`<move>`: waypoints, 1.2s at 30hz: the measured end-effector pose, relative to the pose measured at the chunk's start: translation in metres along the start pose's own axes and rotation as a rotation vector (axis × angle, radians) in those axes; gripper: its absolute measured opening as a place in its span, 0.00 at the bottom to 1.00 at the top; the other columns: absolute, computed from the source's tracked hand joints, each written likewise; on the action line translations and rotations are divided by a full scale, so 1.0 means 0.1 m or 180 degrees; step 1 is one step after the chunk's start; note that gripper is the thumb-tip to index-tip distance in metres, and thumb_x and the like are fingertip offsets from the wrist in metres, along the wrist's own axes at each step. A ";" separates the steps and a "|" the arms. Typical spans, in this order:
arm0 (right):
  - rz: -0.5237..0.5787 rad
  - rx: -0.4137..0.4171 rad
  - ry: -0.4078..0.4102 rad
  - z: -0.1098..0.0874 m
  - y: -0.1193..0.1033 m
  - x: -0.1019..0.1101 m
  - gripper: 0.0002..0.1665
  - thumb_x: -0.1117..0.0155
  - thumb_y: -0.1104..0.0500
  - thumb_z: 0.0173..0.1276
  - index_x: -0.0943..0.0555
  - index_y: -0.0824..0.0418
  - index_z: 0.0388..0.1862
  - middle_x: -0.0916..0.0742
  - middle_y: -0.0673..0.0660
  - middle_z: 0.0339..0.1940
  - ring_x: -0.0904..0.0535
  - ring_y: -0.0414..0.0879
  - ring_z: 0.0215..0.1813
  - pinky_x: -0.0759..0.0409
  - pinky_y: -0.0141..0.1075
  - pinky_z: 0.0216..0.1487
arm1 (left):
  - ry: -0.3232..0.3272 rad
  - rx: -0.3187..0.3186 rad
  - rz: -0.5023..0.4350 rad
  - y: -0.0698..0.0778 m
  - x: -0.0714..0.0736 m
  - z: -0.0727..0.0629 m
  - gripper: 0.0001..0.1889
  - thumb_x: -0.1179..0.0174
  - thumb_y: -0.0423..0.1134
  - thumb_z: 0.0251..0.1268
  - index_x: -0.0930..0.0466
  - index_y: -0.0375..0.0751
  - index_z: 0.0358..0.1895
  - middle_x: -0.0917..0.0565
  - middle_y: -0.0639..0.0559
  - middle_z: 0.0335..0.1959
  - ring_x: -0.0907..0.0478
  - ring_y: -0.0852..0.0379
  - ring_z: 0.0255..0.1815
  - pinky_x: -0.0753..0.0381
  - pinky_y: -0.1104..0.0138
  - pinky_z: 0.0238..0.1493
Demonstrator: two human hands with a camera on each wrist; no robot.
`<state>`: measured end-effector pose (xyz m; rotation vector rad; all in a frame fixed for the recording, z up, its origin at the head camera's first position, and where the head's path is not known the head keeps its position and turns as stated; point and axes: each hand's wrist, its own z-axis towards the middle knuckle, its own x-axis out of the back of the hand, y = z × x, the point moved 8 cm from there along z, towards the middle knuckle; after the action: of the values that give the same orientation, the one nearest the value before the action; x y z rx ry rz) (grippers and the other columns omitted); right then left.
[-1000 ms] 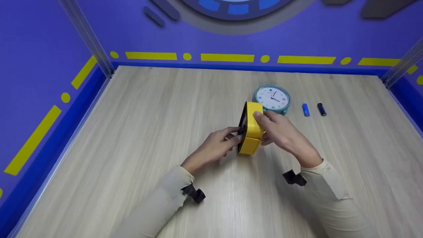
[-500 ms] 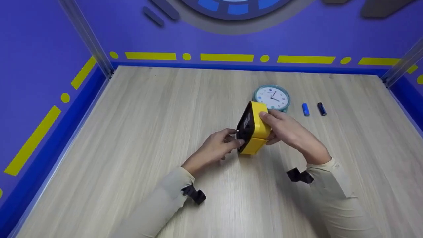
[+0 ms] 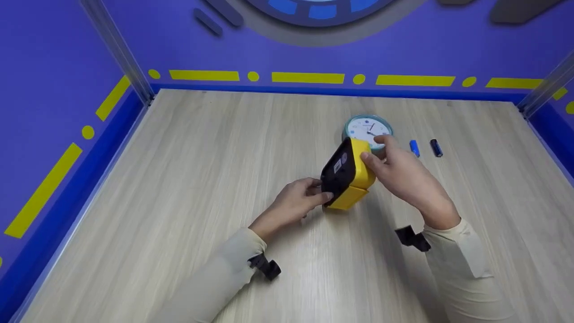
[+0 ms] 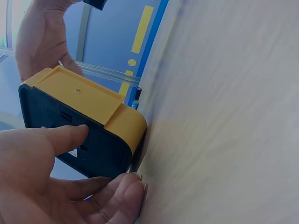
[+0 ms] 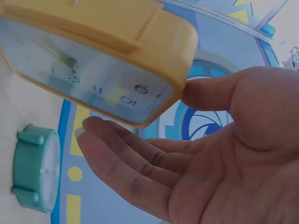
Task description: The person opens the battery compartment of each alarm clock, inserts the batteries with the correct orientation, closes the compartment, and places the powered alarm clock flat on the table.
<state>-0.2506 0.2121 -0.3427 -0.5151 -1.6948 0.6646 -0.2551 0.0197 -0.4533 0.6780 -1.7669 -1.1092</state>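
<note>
A yellow alarm clock [image 3: 339, 172] with a black back stands tilted on the table, its back turned to the left. My left hand [image 3: 291, 199] pinches its lower back edge; in the left wrist view the thumb lies on the black back [image 4: 100, 147] and the fingers at the lower edge. My right hand [image 3: 406, 177] has its thumb against the yellow side, with the fingers spread away from the case. The right wrist view shows the numbered dial [image 5: 93, 79] and the thumb touching a corner. Behind it lies a round teal clock [image 3: 364, 127], face up.
To the right of the teal clock lie a blue battery [image 3: 414, 148] and a black battery [image 3: 436, 148]. A purple-blue wall [image 3: 305, 54] with yellow marks borders the back of the wood-grain table [image 3: 202, 157]. Walls also rise at both sides.
The yellow clock has turned so that more of its black back shows, and its top has shifted right. My right hand has moved right and its fingers have come off the clock's far side.
</note>
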 end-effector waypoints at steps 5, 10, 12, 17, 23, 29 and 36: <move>-0.0151 0.0152 0.0226 -0.04 -0.06 0.06 0.33 0.47 0.51 0.87 0.38 0.66 0.81 0.18 0.73 0.65 0.18 0.65 0.60 0.19 0.60 0.57 | 0.0038 -0.0001 0.0069 0.01 -0.01 0.01 0.28 0.34 0.53 0.74 0.20 0.38 0.68 0.13 0.48 0.54 0.21 0.57 0.28 0.23 0.68 0.27; -0.0254 0.0297 0.0471 -0.10 -0.11 0.10 0.24 0.42 0.56 0.85 0.24 0.68 0.70 0.14 0.71 0.58 0.15 0.62 0.54 0.16 0.57 0.52 | 0.0127 -0.0060 0.0218 0.02 -0.01 0.02 0.27 0.34 0.52 0.73 0.19 0.39 0.67 0.13 0.50 0.53 0.17 0.56 0.41 0.18 0.63 0.42; -0.0283 0.0328 0.0538 -0.11 -0.13 0.10 0.22 0.42 0.58 0.84 0.21 0.70 0.68 0.14 0.71 0.58 0.15 0.61 0.52 0.16 0.56 0.52 | 0.0172 -0.0096 0.0297 0.03 -0.01 0.02 0.27 0.34 0.52 0.73 0.19 0.40 0.67 0.13 0.50 0.53 0.16 0.55 0.49 0.19 0.60 0.52; -0.0299 0.0370 0.0593 -0.13 -0.15 0.09 0.23 0.43 0.57 0.84 0.20 0.73 0.68 0.14 0.70 0.59 0.15 0.59 0.50 0.15 0.53 0.53 | 0.0241 -0.0147 0.0403 0.04 0.00 0.02 0.27 0.34 0.52 0.72 0.18 0.40 0.67 0.14 0.50 0.53 0.18 0.53 0.56 0.22 0.57 0.60; -0.0399 0.0401 0.0662 -0.15 -0.14 0.11 0.31 0.43 0.41 0.83 0.15 0.68 0.58 0.12 0.63 0.44 0.19 0.54 0.39 0.20 0.47 0.40 | 0.0297 -0.0199 0.0591 0.05 -0.01 0.01 0.29 0.35 0.52 0.73 0.20 0.40 0.69 0.16 0.49 0.54 0.19 0.52 0.56 0.23 0.55 0.61; -0.0533 0.0399 0.0722 -0.16 -0.14 0.12 0.37 0.37 0.36 0.78 0.16 0.71 0.57 0.11 0.65 0.43 0.17 0.54 0.37 0.18 0.48 0.38 | 0.0311 -0.0220 0.0667 0.05 -0.01 0.01 0.29 0.34 0.53 0.73 0.20 0.37 0.68 0.16 0.48 0.52 0.19 0.51 0.56 0.23 0.54 0.61; -0.0636 0.0315 0.0721 -0.15 -0.10 0.13 0.28 0.34 0.46 0.78 0.18 0.73 0.54 0.14 0.64 0.38 0.20 0.53 0.32 0.22 0.43 0.33 | 0.0367 -0.0247 0.0766 0.06 0.01 0.00 0.23 0.33 0.52 0.72 0.15 0.37 0.59 0.15 0.51 0.46 0.19 0.53 0.50 0.22 0.56 0.56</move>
<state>-0.2385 0.2150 -0.3242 -0.3323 -1.4696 0.5216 -0.2555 0.0218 -0.4475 0.4590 -1.6494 -0.9502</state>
